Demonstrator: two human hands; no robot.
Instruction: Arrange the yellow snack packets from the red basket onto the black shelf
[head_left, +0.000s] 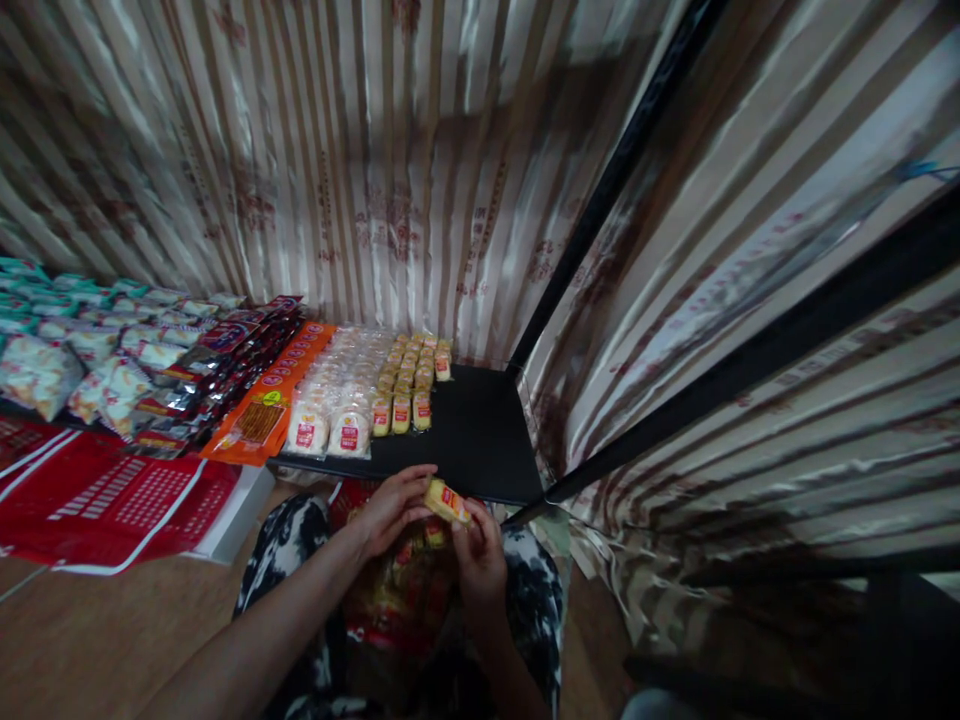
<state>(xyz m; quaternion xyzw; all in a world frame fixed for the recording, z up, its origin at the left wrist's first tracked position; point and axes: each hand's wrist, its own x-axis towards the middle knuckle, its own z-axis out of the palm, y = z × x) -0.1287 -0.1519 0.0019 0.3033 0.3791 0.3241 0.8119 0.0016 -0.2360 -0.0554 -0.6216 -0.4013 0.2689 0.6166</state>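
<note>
While the right hand (480, 555) pinches one end of the small yellow packet (447, 500) between thumb and fingers, the left hand (394, 508) has its fingers narrowly parted around the other; can't tell if they grip! Above the lap (534, 575), near the black shelf (487, 425), it tilts: oblong, its red-and-orange label facing up.

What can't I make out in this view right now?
Head view: the print on the yellow snack pack, too small and blurred.
Head view: part of the red bag on the lap, hidden behind the left hand.
Head view: how far the teal packs run, cut off by the left edge.
</note>
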